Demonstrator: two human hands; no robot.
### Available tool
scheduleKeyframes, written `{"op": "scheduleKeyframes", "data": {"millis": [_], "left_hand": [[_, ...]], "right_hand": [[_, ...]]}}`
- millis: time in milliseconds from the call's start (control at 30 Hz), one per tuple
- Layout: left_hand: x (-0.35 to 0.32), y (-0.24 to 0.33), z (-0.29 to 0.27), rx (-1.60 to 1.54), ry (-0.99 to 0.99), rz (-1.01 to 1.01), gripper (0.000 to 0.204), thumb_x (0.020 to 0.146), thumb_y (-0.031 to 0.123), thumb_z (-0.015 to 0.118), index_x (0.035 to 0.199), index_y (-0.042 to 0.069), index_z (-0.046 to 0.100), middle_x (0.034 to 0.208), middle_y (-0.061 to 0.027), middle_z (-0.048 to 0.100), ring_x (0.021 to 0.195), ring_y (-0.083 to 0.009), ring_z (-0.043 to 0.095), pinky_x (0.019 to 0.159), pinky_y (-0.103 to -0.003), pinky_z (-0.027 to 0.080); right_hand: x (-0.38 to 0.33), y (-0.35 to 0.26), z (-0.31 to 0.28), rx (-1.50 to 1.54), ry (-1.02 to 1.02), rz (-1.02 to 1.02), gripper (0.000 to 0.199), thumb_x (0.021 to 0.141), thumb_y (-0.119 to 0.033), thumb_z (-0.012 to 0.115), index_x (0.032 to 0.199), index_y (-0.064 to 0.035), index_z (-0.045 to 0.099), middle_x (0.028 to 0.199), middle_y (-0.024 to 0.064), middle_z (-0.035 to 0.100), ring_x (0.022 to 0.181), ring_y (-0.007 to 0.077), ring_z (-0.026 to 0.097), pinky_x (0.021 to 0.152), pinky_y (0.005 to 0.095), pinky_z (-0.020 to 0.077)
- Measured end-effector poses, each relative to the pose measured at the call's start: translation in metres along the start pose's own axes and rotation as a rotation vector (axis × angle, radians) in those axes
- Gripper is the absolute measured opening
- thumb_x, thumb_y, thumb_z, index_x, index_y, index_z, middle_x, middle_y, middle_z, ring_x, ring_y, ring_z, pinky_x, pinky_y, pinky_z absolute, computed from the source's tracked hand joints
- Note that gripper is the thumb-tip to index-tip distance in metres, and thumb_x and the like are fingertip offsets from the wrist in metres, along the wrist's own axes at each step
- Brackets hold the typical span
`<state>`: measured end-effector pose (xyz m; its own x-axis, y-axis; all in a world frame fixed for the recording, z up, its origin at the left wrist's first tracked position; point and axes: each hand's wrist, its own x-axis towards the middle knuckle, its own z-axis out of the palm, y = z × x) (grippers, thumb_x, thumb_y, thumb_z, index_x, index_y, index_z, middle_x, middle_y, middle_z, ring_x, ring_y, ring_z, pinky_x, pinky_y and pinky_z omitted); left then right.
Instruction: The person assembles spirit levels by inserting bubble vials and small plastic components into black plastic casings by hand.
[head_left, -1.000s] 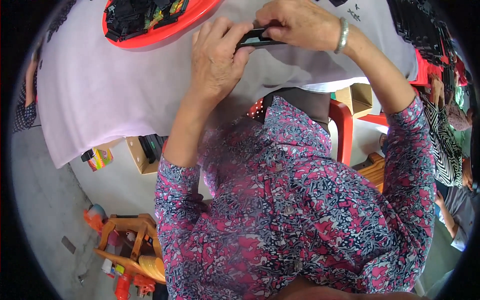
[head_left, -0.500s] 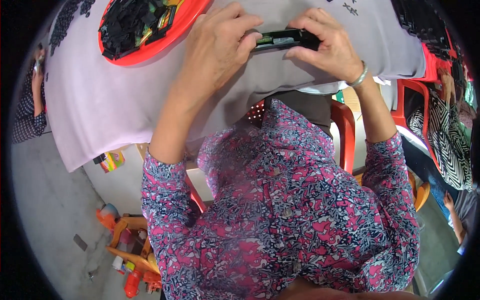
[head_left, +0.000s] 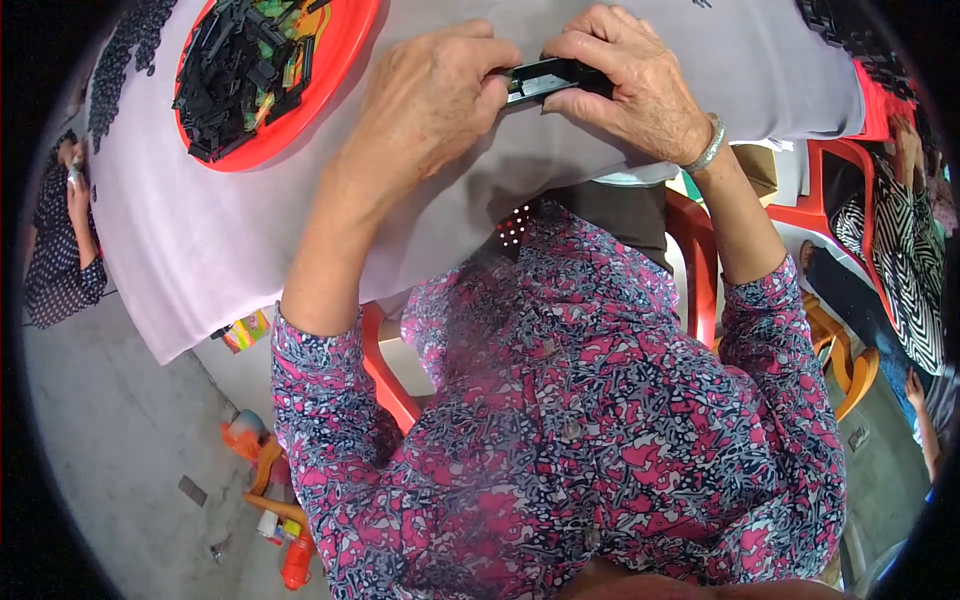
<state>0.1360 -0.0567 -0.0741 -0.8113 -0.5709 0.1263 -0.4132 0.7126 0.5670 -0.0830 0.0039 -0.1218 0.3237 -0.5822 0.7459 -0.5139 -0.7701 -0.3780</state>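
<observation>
Both my hands grip a narrow black plastic casing (head_left: 545, 82), a hollow frame, above the cloth-covered table. My left hand (head_left: 430, 100) pinches its left end between thumb and bent fingers, which hide that end. At the opposite end, my right hand (head_left: 640, 95) has the thumb along the near side and the fingers over the far side. A small green bit shows inside the casing beside my left fingertips. Left of my left hand, a red plate (head_left: 345, 65) bears a heap of black plastic parts (head_left: 240, 75) with some green and yellow pieces.
Small black pieces (head_left: 115, 85) lie spread at the table's far left, and more black parts (head_left: 850, 40) at the far right. Other people sit at both sides. Red chairs (head_left: 692, 260) and a wooden ride-on toy (head_left: 265, 470) stand below the lilac tablecloth (head_left: 190, 260).
The view has shifted a little, so the plate sits lower and further left. The casing has tilted between my hands, showing more of its hollow inside. Both hands keep their grip.
</observation>
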Motion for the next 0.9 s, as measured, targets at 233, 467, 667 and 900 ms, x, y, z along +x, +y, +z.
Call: {"op": "scheduleKeyframes", "data": {"millis": [233,467,667,900], "left_hand": [[-0.003,0.012,0.005,-0.029,0.052,-0.137,0.017,0.080,0.008,0.057,0.093,0.006,0.068,0.085,-0.0131,0.059,0.082,-0.0367,0.062,0.071,-0.049,0.048],[-0.007,0.018,0.014,-0.098,0.139,-0.272,0.011,0.081,0.009,0.059,0.088,0.005,0.065,0.083,-0.0144,0.056,0.083,-0.0370,0.060,0.072,-0.049,0.046],[-0.006,0.020,0.008,-0.108,0.066,-0.272,0.011,0.081,0.008,0.058,0.089,0.005,0.065,0.083,-0.0144,0.057,0.085,-0.0372,0.060,0.072,-0.048,0.046],[-0.012,0.008,0.003,-0.093,0.092,-0.162,0.014,0.083,0.008,0.057,0.093,0.004,0.065,0.087,-0.0143,0.058,0.088,-0.0351,0.060,0.075,-0.047,0.047]], "right_hand": [[0.002,-0.004,-0.002,-0.046,-0.024,0.003,0.033,0.075,-0.028,0.076,0.098,-0.0092,0.062,0.092,0.0089,0.053,0.087,0.0285,0.051,0.078,0.0381,0.0412],[-0.002,-0.005,-0.002,-0.063,-0.030,0.026,0.031,0.075,-0.024,0.075,0.099,-0.0086,0.062,0.094,0.0094,0.054,0.088,0.0288,0.051,0.079,0.0381,0.0412],[-0.001,-0.011,-0.006,-0.061,-0.058,0.032,0.031,0.074,-0.022,0.074,0.099,-0.0088,0.062,0.094,0.0092,0.053,0.088,0.0292,0.050,0.078,0.0379,0.0414],[0.015,-0.035,-0.015,-0.225,-0.362,0.394,0.036,0.073,-0.021,0.078,0.104,-0.0076,0.065,0.098,0.0075,0.058,0.095,0.0273,0.057,0.083,0.0379,0.0465]]}}
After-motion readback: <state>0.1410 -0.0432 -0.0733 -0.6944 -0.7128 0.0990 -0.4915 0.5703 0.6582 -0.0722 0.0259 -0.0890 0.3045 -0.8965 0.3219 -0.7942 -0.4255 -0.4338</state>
